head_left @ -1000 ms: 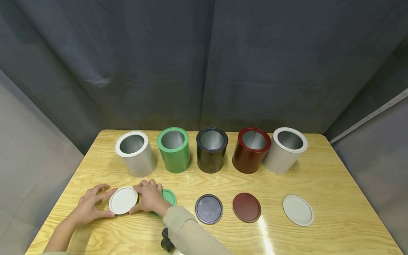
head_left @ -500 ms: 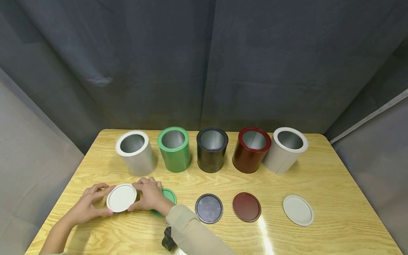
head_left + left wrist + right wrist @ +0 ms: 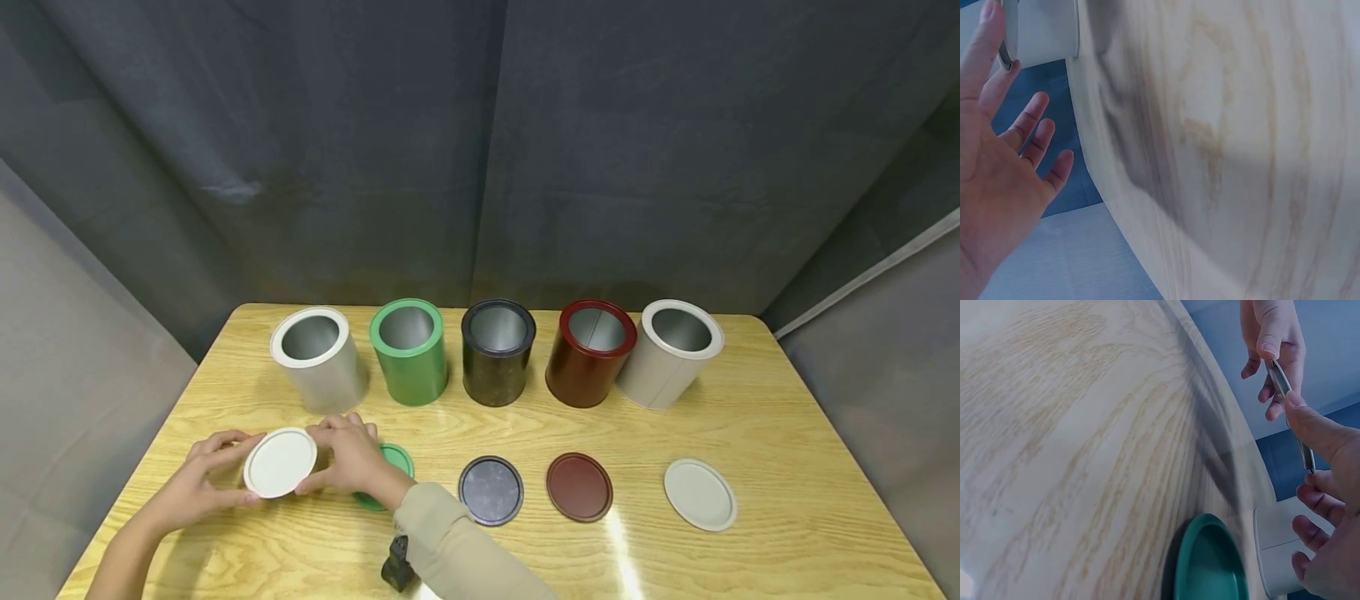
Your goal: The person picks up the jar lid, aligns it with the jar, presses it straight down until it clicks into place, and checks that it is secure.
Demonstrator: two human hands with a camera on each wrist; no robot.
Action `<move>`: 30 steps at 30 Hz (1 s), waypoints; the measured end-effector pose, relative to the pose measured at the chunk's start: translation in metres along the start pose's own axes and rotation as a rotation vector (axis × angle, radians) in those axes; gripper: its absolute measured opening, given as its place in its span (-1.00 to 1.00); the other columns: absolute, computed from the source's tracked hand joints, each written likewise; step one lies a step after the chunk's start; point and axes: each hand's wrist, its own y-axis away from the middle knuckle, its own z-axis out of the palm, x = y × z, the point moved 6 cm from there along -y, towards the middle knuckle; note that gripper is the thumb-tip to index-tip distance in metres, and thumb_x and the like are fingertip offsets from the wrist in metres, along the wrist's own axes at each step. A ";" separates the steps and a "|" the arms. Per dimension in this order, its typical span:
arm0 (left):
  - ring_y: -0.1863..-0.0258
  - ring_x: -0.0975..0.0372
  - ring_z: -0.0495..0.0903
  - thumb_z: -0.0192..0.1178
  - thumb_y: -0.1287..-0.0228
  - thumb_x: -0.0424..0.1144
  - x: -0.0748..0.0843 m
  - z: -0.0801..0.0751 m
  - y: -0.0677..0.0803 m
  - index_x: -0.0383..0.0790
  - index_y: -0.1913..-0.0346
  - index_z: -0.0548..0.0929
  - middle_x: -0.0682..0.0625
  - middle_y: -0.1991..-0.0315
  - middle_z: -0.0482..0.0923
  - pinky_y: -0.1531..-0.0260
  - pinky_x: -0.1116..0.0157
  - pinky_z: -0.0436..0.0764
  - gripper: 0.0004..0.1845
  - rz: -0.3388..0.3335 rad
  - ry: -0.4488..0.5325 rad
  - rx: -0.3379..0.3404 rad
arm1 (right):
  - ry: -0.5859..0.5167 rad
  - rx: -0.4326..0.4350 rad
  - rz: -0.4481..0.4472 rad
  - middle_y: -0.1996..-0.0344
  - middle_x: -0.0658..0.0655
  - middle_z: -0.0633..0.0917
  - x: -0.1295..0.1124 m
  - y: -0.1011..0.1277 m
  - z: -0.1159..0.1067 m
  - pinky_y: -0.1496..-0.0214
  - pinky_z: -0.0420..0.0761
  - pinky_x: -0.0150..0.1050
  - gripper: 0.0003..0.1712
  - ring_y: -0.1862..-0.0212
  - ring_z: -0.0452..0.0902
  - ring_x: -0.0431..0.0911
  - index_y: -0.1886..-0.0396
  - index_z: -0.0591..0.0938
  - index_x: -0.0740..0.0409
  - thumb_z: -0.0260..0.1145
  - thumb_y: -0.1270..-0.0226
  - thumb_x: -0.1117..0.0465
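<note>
A white round lid (image 3: 281, 463) is held between both hands, raised off the table and slightly tilted. Thumb and fingertips of the left hand (image 3: 197, 490) pinch its left rim; those of the right hand (image 3: 351, 457) pinch the right rim. The right wrist view shows the lid (image 3: 1280, 380) edge-on, apart from the wood. Under the right wrist lies a green lid (image 3: 397, 460), partly covered. Behind the hands stands a white can (image 3: 330, 383), its top an open ring. In the left wrist view only a sliver of the lid (image 3: 1010, 37) shows.
Along the back of the table (image 3: 780, 500) stand a green can (image 3: 416, 379), a black can (image 3: 495, 375), a dark red can (image 3: 585, 375) and another white can (image 3: 660, 375). A black lid (image 3: 491, 492), dark red lid (image 3: 579, 487) and off-white lid (image 3: 701, 495) lie in front.
Both hands have shifted slightly left and away from the person, carrying the white lid, which has risen a little. The cans and other lids have stayed put.
</note>
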 end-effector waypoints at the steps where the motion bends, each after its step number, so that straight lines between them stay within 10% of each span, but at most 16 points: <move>1: -0.02 -0.01 0.10 0.51 0.34 -0.27 0.000 0.000 0.000 -0.28 -0.16 0.47 -0.16 -0.05 0.28 0.24 -0.15 0.17 -0.19 -0.001 0.006 0.002 | -0.004 0.002 -0.004 0.02 -0.17 0.49 0.000 0.000 -0.001 0.22 0.13 -0.41 -0.12 0.05 0.25 -0.25 -0.18 0.48 -0.12 0.43 0.25 -0.29; 12: -0.05 0.54 0.07 0.48 0.25 -0.32 0.009 -0.002 -0.001 -0.30 -0.20 0.41 -0.07 -0.11 0.27 0.24 0.11 0.31 -0.20 0.011 0.038 0.012 | -0.072 0.021 -0.023 0.04 -0.15 0.48 -0.003 0.004 -0.013 0.16 0.16 -0.45 -0.10 0.02 0.23 -0.26 -0.20 0.47 -0.04 0.46 0.23 -0.23; 30: -0.04 0.52 0.21 0.48 0.29 -0.39 0.026 -0.013 -0.002 -0.29 -0.14 0.45 0.15 -0.08 0.32 0.27 0.36 0.29 -0.24 0.053 0.077 0.102 | -0.125 0.076 -0.039 0.05 -0.09 0.50 -0.008 0.010 -0.028 0.07 0.20 -0.42 -0.09 0.01 0.25 -0.24 -0.20 0.47 0.05 0.49 0.24 -0.18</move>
